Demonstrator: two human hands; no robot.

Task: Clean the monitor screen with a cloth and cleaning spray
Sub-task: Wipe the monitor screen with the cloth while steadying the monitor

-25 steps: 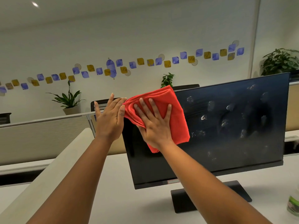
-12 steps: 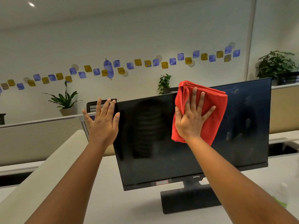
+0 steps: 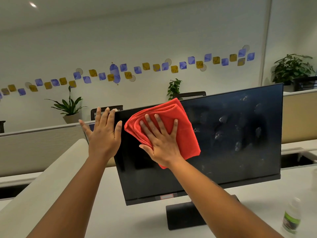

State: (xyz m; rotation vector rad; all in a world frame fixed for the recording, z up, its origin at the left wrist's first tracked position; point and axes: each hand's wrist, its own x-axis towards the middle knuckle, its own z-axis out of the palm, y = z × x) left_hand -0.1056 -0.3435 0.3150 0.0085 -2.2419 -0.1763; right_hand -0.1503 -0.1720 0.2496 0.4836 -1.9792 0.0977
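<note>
A black monitor [image 3: 231,152] stands on a white desk, its screen dark, with wet spray blotches across the right half. My right hand [image 3: 163,143] lies flat, fingers spread, pressing a folded red cloth [image 3: 187,134] against the upper left part of the screen. My left hand [image 3: 103,133] is flat against the monitor's upper left edge, fingers up, bracing it. A clear spray bottle [image 3: 291,219] with a green label stands on the desk at the lower right, partly cut off by the frame.
The monitor's black stand [image 3: 183,215] rests on the white desk [image 3: 133,220]. A beige partition [image 3: 42,177] runs along the left. Behind are low cubicle dividers, chair backs and potted plants [image 3: 68,107] by the decorated wall.
My right hand has swept the red cloth from the screen's upper middle back to the upper left. The left hand has stayed on the monitor's left edge.
</note>
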